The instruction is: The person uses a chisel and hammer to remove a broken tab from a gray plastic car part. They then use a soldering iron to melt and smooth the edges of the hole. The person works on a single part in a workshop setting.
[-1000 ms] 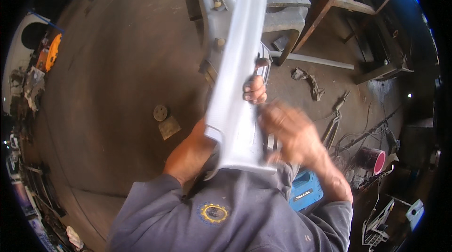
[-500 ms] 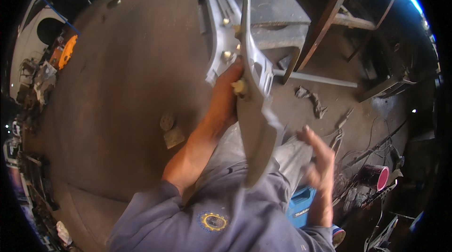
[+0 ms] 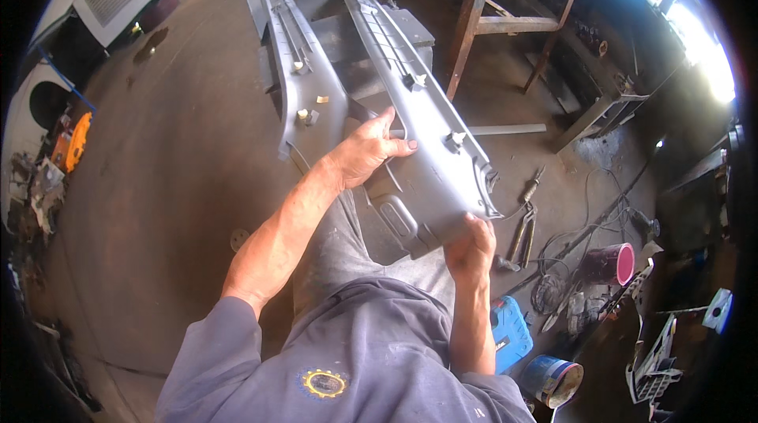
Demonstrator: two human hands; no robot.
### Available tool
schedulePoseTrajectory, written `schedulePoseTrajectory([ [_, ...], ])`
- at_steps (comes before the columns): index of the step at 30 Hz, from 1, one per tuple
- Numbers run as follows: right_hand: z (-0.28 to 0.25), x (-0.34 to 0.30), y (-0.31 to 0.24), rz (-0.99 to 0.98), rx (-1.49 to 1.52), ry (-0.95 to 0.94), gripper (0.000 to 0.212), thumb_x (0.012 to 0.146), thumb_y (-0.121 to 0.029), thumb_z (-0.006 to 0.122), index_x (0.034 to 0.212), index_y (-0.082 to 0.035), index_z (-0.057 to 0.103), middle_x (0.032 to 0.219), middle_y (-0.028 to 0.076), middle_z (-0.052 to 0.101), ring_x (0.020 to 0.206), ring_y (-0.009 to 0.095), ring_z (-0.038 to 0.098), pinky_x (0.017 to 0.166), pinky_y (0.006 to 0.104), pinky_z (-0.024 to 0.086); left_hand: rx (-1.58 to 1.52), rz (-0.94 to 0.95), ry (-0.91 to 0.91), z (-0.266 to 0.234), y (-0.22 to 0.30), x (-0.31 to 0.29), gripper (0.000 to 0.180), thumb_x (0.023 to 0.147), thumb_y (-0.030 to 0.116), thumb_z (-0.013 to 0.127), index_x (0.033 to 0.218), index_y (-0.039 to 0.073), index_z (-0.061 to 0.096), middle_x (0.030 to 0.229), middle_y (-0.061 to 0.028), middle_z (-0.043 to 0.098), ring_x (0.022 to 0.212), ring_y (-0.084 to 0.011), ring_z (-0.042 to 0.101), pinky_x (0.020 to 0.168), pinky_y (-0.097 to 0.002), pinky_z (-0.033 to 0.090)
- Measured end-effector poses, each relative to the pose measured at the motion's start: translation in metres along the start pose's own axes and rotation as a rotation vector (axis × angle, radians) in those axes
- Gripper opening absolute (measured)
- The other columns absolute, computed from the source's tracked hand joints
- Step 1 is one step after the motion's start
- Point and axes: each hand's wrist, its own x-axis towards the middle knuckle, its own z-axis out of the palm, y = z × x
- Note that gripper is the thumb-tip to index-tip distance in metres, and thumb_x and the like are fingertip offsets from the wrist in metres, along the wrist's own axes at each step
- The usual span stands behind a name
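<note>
A long grey plastic trim panel (image 3: 438,194), apparently a car interior piece, lies tilted before me with its ribbed, clip-studded back face up. My left hand (image 3: 365,150) grips its left edge around the middle, thumb over the face. Around the near right corner my right hand (image 3: 471,248) is closed, its fingers partly hidden beneath. A similar grey trim panel (image 3: 324,116), with pale clips, lies just to the left, beyond my left wrist; neither hand visibly holds it.
Beyond the panels stands a grey seat or stool (image 3: 414,26), beside a rusty metal frame (image 3: 471,24). On the floor at right are pliers (image 3: 521,237), tangled cable, a red-pink bucket (image 3: 609,265), a blue case (image 3: 512,336) and a paint can (image 3: 553,379).
The held panel has turned from edge-on to show its back face. My right hand, free before, has come up and taken hold of its near end.
</note>
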Motion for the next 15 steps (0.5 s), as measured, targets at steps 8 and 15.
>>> schedulePoseTrajectory([
  [8,-0.015,0.035,0.045,0.200,0.085,-0.004,0.026,0.088,-0.018,0.066,0.109,-0.002,0.062,0.105,0.007,0.066,0.102,0.022,0.061,0.096,0.0399,0.045,0.512,-0.257,0.111,-0.018,-0.020,0.018,0.049,0.087,0.022,0.071,0.116,-0.014,0.055,0.110,-0.0175,0.063,0.102,-0.0199,0.060,0.090,-0.0304,0.046],
  [15,-0.006,0.049,0.044,0.176,0.189,0.074,0.036,0.090,-0.023,0.068,0.118,-0.004,0.057,0.112,0.007,0.064,0.106,0.023,0.060,0.098,0.0422,0.046,0.629,-0.211,-0.003,-0.018,-0.012,0.013,0.042,0.085,0.022,0.073,0.111,-0.009,0.061,0.092,-0.0082,0.068,0.081,-0.0120,0.061,0.077,-0.0280,0.049],
])
